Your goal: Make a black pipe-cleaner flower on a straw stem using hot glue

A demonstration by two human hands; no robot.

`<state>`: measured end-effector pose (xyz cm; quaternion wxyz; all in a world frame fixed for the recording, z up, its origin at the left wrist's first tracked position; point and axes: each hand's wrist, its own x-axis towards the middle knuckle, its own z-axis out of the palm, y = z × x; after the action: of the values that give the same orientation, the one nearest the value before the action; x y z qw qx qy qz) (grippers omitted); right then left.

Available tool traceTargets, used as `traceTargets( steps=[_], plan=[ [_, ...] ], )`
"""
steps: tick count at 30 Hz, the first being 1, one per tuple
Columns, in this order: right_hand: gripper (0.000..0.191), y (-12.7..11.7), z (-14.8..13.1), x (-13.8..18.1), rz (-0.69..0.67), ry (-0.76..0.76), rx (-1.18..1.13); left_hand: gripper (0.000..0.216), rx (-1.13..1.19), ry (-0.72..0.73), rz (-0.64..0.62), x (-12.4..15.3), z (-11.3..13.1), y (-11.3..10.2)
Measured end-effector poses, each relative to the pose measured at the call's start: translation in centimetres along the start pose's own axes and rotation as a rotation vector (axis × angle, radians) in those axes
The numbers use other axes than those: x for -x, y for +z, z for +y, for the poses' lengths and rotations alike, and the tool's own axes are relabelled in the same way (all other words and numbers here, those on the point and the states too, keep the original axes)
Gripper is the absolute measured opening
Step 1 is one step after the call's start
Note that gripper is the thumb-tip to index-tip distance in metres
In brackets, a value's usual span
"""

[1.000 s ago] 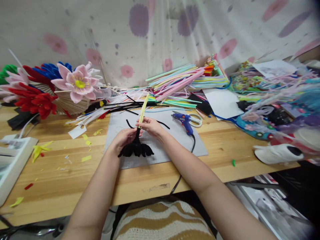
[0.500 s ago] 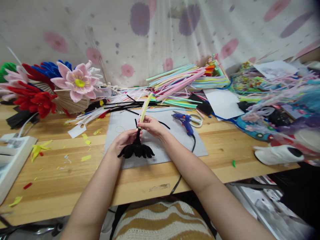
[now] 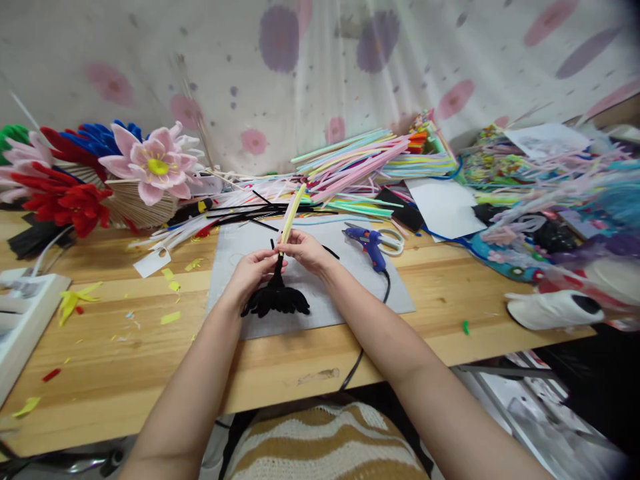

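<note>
A black fuzzy flower [image 3: 277, 300] hangs head-down over the grey mat, its narrow stem pointing up. My left hand [image 3: 253, 272] is closed around the stem from the left. Pale yellow and white pipe cleaners [image 3: 291, 215] rise from the top of that stem. My right hand [image 3: 303, 249] pinches them near their lower end, fingertips close to those of my left hand. Beside the stem top a short black end sticks up. The exact joint between stem and pipe cleaners is partly covered by my fingers.
A blue glue gun [image 3: 369, 245] and scissors [image 3: 393, 241] lie on the grey mat [image 3: 320, 303] to the right. Behind are piles of coloured pipe cleaners [image 3: 355, 167]. Finished fuzzy flowers [image 3: 155, 163] stand at left; a white thread spool [image 3: 547, 310] lies at right.
The black flower has turned slightly and shifted a little to the right at its left edge. Both hands keep their hold, almost in the same place.
</note>
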<state>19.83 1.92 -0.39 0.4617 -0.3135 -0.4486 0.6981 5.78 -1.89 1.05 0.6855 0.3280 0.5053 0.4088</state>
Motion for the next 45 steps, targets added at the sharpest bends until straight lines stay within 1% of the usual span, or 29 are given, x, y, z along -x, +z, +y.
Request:
traceTargets(
  steps=[3,7,10,12,14,16,19,21,23,26,27,30,33,37,41,43,45],
  plan=[
    [0.028,0.2,-0.3,0.0,-0.038,-0.005,-0.009,0.008,0.031,-0.040,-0.032,0.3,0.3,0.1],
    [0.029,0.2,-0.3,-0.2,-0.101,0.028,-0.042,0.009,0.128,-0.094,-0.084,0.2,0.3,-0.1],
    [0.031,0.2,-0.1,-0.4,-0.122,0.061,-0.059,0.008,0.154,-0.109,-0.121,-0.2,0.0,-0.3],
    [0.031,0.2,-0.1,-0.3,-0.119,0.066,-0.030,0.007,0.176,-0.115,-0.146,-0.4,0.0,-0.3],
    [0.029,0.1,-0.3,-0.1,-0.104,0.052,0.066,0.008,0.220,-0.129,-0.147,-0.3,0.1,-0.1],
    [0.027,-0.2,-0.6,0.4,-0.108,0.017,0.212,0.009,0.262,-0.155,-0.125,0.0,0.4,0.2],
    [0.027,-1.2,-1.1,1.2,-0.191,-0.045,0.429,0.011,0.268,-0.212,-0.099,0.6,0.8,0.5],
    [0.022,-1.9,-1.5,1.7,-0.241,-0.085,0.571,0.013,0.252,-0.220,-0.075,0.9,0.9,0.7],
    [0.016,-2.3,-2.0,2.2,-0.213,-0.123,0.735,0.013,0.234,-0.188,-0.041,0.8,0.7,0.7],
    [0.010,-2.3,-3.3,3.0,-0.079,-0.197,0.977,0.009,0.156,-0.145,0.010,0.4,0.2,0.8],
    [0.009,-2.0,-3.8,3.3,-0.053,-0.228,1.044,0.008,0.129,-0.133,0.026,0.3,0.0,0.9],
    [0.009,-1.1,-5.1,4.2,-0.022,-0.324,1.218,0.005,0.072,-0.090,0.049,0.3,-0.1,1.4],
    [0.008,-0.2,-6.0,4.8,-0.019,-0.401,1.343,0.007,0.017,-0.033,0.017,0.7,0.0,2.0],
    [0.009,0.4,-6.4,4.9,-0.038,-0.479,1.407,0.017,-0.020,0.061,-0.009,1.1,0.2,2.3],
    [0.008,0.4,-6.0,4.8,-0.058,-0.526,1.401,0.019,-0.014,0.135,0.030,1.1,0.3,2.1],
    [0.008,0.2,-5.7,4.7,-0.078,-0.539,1.373,0.018,0.002,0.140,0.048,1.0,0.3,1.9],
    [0.008,-0.2,-5.4,4.8,-0.079,-0.534,1.314,0.016,0.030,0.110,0.040,1.0,0.4,1.7]
  ],
)
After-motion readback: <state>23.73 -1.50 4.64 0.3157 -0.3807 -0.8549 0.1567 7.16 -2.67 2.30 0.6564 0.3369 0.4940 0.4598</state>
